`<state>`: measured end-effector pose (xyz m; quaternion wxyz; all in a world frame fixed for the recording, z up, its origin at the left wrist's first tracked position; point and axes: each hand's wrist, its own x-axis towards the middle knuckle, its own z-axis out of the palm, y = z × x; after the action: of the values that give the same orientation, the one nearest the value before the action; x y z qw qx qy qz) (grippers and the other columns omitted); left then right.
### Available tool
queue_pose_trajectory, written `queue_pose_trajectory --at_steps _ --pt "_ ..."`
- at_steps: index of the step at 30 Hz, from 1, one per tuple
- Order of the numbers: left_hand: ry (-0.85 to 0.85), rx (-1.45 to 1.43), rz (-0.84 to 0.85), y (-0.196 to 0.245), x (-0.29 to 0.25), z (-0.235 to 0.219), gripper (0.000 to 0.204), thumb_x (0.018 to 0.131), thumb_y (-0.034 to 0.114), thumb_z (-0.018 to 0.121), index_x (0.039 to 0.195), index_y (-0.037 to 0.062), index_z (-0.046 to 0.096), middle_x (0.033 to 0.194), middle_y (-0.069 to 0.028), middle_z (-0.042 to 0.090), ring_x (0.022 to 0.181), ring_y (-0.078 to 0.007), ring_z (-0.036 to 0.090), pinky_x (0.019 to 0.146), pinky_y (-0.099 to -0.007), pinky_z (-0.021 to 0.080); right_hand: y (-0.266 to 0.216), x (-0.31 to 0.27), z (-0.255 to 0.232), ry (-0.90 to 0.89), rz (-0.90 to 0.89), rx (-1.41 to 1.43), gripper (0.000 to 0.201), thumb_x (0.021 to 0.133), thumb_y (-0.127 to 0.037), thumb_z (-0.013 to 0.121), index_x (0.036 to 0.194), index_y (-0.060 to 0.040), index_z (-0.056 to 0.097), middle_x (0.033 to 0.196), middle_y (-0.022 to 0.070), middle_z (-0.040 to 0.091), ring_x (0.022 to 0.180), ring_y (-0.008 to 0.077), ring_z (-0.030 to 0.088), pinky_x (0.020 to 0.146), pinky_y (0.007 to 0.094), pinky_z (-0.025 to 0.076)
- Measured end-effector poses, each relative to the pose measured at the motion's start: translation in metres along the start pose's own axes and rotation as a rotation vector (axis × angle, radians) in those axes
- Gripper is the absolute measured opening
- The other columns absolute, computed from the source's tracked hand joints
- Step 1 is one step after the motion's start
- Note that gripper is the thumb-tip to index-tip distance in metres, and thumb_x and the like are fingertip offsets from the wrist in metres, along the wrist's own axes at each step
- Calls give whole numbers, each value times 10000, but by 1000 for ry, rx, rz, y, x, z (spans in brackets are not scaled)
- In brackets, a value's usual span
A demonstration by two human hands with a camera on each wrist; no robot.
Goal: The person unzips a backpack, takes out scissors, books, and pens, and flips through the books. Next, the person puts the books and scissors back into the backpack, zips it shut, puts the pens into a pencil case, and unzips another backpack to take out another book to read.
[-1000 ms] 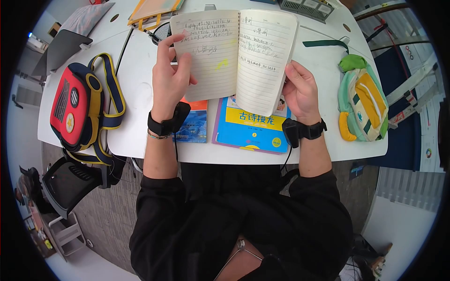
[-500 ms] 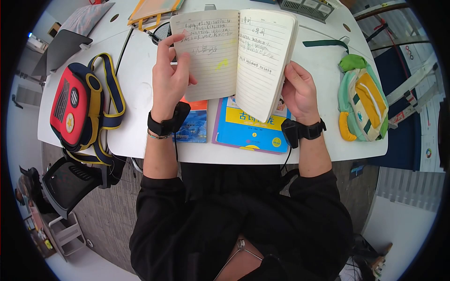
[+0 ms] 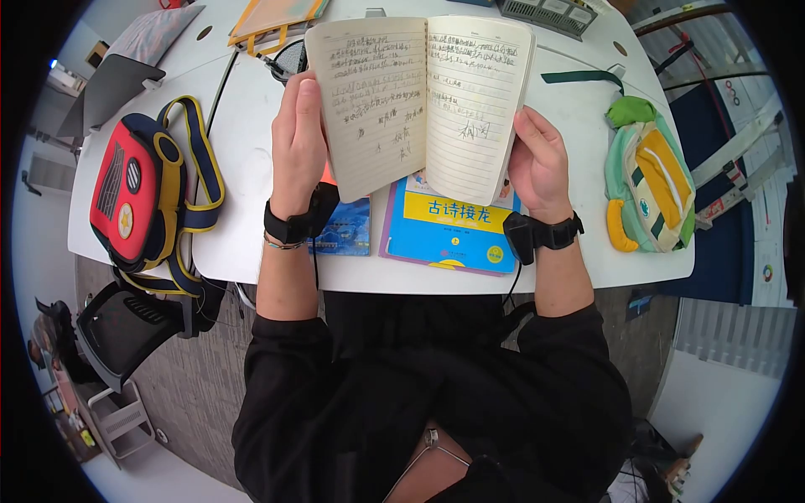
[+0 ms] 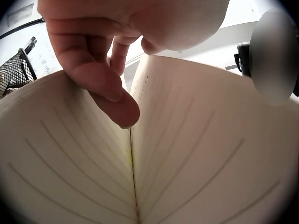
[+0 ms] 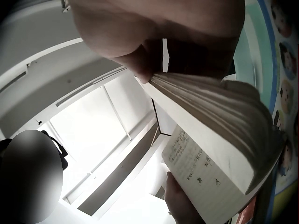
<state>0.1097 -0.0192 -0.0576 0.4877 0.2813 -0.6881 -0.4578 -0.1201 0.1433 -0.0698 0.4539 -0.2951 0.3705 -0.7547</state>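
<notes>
An open notebook [image 3: 381,126] with lined pages and handwriting is held up over the table. My left hand [image 3: 298,151] grips its left side, the thumb along the outer edge. In the left wrist view, curled fingers [image 4: 124,109] reach between two lined pages, near the fold. On the other side my right hand [image 3: 538,163] pinches the right edge, thumb in front and the other fingers hidden behind. The right wrist view shows its thumb at the stack of page edges [image 5: 210,116]. Below the notebook lie a blue and yellow book [image 3: 453,243] and a darker blue book [image 3: 348,226].
To the left sits a red and navy backpack [image 3: 130,189] with loose straps; to the right, a green and yellow bag [image 3: 654,189]. An orange-edged folder [image 3: 277,21], a mesh holder [image 3: 292,57] and a grey basket [image 3: 553,17] stand farther back on the white table [image 3: 243,226].
A page has been turned to the left, and different writing shows on both sides. My left hand has gone from spread fingers to holding the left edge; the right hand stays nearly in place.
</notes>
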Motion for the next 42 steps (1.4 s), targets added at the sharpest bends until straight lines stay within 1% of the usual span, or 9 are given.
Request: queue_pose_trajectory --at_steps 2,4,6,10,20,26,31,37,42 --pt "-28 -50 -55 0 -1 -2 417 1044 348 354 1039 -3 581 739 8 526 711 -45 462 617 -219 379 -2 0 1 13 -10 9 315 965 -157 560 1175 74 594 1088 141 658 975 195 626 883 335 496" --pt "-33 -46 -89 4 -2 -1 373 1037 306 389 938 -4 573 728 25 483 668 -50 390 583 -222 345 0 1 -3 6 -17 6 296 976 -160 532 1161 62 593 1101 141 655 992 202 626 894 337 493" --pt "-24 -11 -67 7 -2 0 344 1032 279 407 910 -5 556 725 26 479 676 -50 389 588 -219 347 0 2 -5 -2 -24 2 280 987 -162 505 1147 51 592 1113 141 652 1010 209 627 905 338 491" --pt "-4 24 -60 8 -2 1 272 1013 207 450 868 -10 524 717 27 468 686 -47 379 597 -214 344 -1 2 -2 40 -45 6 297 971 -161 533 1149 71 590 1098 150 651 995 211 625 894 336 492" --pt "8 49 4 1 -1 2 278 1012 220 477 888 -17 552 711 21 507 675 -46 399 587 -217 360 -2 5 -4 194 -92 48 293 951 -140 538 1117 97 581 1075 167 645 978 224 622 881 331 489" --pt "-29 -14 -49 4 -1 0 304 1003 271 517 894 -6 576 731 30 528 683 -29 419 579 -195 360 -1 7 -4 220 -97 45 282 952 -126 525 1114 98 579 1075 165 644 980 218 621 879 323 488" --pt "-52 -97 -62 6 -2 1 266 976 264 578 897 11 592 740 20 587 614 -9 461 505 -170 343 -2 7 -4 239 -106 27 293 960 -134 522 1137 96 565 1082 158 639 978 206 620 873 310 489" --pt "-13 -115 8 4 -2 1 256 968 261 595 915 10 597 742 9 615 606 -6 477 492 -174 351 0 8 -7 266 -124 -24 274 979 -140 506 1146 70 558 1083 130 635 992 180 605 885 299 479" --pt "-37 -158 -1 9 -3 2 256 966 261 598 906 12 591 730 6 618 592 -15 493 488 -179 359 1 10 -8 294 -125 -37 253 981 -125 497 1143 60 555 1084 118 633 1010 174 593 906 302 468"
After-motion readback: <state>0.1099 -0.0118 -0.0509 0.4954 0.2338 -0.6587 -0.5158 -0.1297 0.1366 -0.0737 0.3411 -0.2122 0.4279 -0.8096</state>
